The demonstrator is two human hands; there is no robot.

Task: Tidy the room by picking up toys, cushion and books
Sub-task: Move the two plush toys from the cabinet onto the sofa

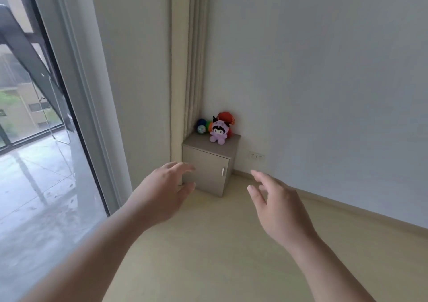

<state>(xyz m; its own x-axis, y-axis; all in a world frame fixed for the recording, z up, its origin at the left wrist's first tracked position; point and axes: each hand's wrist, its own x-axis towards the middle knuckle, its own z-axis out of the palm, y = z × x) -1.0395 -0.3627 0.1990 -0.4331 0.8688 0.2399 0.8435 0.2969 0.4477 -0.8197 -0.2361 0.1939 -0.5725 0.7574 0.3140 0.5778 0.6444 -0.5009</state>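
Toys (pixel 217 128) are grouped on top of a small cabinet (pixel 206 174) that stands in the far corner of the room, against the wall (pixel 324 70) and just right of a hanging curtain (pixel 194 58). The group consists of a purple plush (pixel 218 132) at the near edge of the group, a red plush (pixel 227 117) behind it and touching the wall, and coloured balls (pixel 202 126) to the left, beside the curtain. The purple plush sits upright, with its long axis vertical and its face toward the camera.

Left hand (pixel 162 192) and right hand (pixel 278 202) are both extended forward above the floor (pixel 208 255). Each hand has its fingers spread apart and slightly bent, and each holds nothing. Neither hand touches any object; the left fingertips only overlap the cabinet front in the view.

Governing relation: the toys lie far of both hands, well apart from them, and on a line that runs between the two hands. Neither hand is clearly the nearer one. Judgement: the person must close the gap to the cabinet before any grasp is possible, and a reach from either side, or with both hands, stays available
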